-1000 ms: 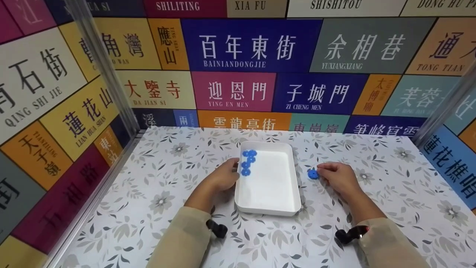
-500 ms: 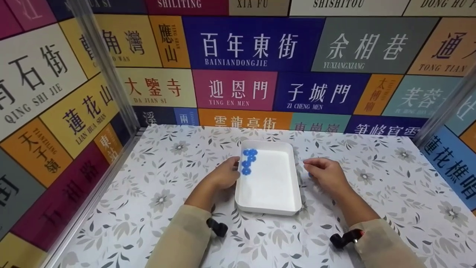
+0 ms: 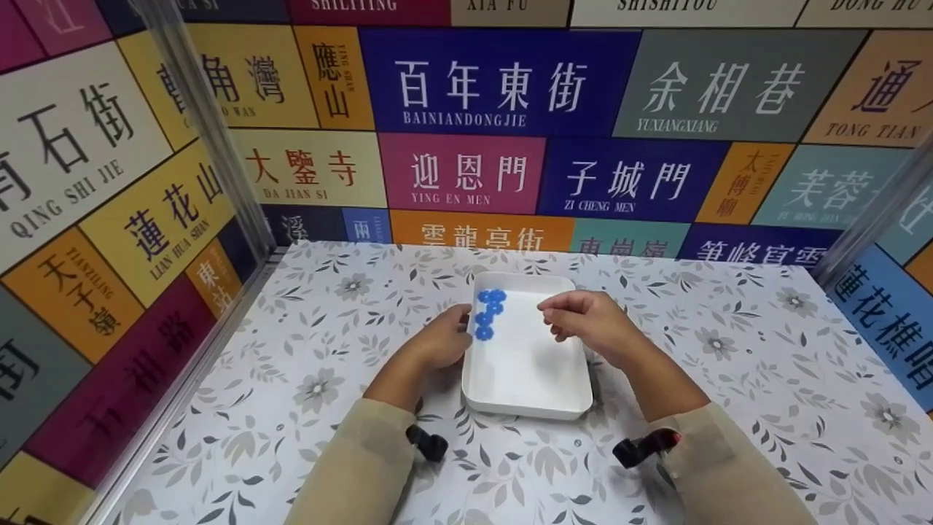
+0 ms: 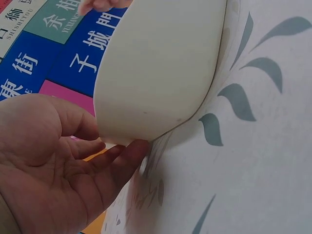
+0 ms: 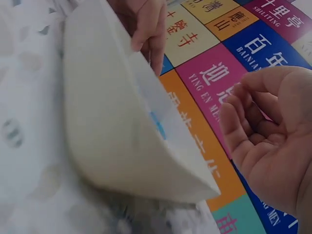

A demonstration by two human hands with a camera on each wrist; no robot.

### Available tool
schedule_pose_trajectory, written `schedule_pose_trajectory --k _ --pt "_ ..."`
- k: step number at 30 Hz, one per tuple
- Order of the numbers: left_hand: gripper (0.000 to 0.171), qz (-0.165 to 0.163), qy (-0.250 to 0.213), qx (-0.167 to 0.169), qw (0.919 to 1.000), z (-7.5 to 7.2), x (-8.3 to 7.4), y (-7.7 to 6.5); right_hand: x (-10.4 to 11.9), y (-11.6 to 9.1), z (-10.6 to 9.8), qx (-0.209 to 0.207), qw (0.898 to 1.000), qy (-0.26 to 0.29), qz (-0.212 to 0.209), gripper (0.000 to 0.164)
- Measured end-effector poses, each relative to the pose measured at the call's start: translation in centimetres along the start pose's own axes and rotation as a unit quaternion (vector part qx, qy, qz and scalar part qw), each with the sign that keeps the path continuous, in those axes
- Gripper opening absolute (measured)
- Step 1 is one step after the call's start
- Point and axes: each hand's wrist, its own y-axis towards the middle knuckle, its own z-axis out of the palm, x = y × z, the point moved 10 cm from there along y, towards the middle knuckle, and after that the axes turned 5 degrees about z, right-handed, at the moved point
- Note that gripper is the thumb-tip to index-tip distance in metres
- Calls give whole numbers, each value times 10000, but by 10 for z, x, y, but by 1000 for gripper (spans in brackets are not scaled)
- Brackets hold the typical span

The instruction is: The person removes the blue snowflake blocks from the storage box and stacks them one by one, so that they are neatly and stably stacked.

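Note:
A shallow white tray (image 3: 528,379) lies on the table, with several blue flower-shaped plastic pieces (image 3: 485,319) inside along its left wall. My left hand (image 3: 444,339) grips the tray's left side; the left wrist view has its fingertips (image 4: 139,148) against the outer wall near the bottom edge. Above the tray's right half is my right hand (image 3: 594,324), thumb and forefinger pinched together. In the right wrist view that hand (image 5: 273,131) has curled fingers. The blue piece it picked at on the table is hidden by the fingers.
A white tablecloth (image 3: 321,394) with grey leaves and flowers covers the table. Behind it stands a wall of coloured signs (image 3: 496,84), with a metal post (image 3: 219,138) at the left corner. Dark wrist cameras (image 3: 426,443) sit on both sleeves.
My right hand has moved left from the table beside the tray to above it. The blue piece is gone from its spot on the table. My left hand stays at the tray.

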Motion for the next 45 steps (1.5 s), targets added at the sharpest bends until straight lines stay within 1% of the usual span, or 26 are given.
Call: schedule_pose_trajectory --k 2,4,9,12,15,18,22,24,28,32,35,40,45 --pt "65 -39 47 -16 10000 -1 1 0 7 7 10 283 9996 -58 25 27" --pt "65 -134 45 -8 9999 -1 2 0 12 15 19 472 9989 -63 37 28" --pt "66 -138 -16 18 9999 0 2 1 16 37 30 570 9982 -69 145 28" --pt "66 -55 30 -7 10000 -1 1 2 12 52 36 615 9977 -93 256 26" --pt "66 32 99 -42 9999 -3 -1 2 7 65 45 778 9958 -278 391 27" --pt "66 107 176 -42 9998 -3 -1 2 1 76 55 1168 9902 -575 512 33" --pt "66 284 324 -67 9990 -4 -4 2 -8 87 67 1752 9776 -1002 603 42" --pt "65 374 328 -66 9987 -3 -5 1 -13 91 69 1871 9735 -1134 660 42" --pt "64 389 310 -44 9988 -3 -5 2 -21 100 71 1818 9743 -1101 752 41" --pt "65 277 289 -31 9992 -4 -3 3 -25 104 75 1778 9758 -1125 594 39" --pt "66 259 264 1 9993 -3 -3 4 -29 106 76 1720 9756 -1269 506 39" --pt "66 327 313 22 9990 -3 -3 4 -35 107 76 1559 9747 -1495 568 35" --pt "66 300 323 37 9990 -3 -2 3 -37 107 77 1499 9693 -1875 538 33"
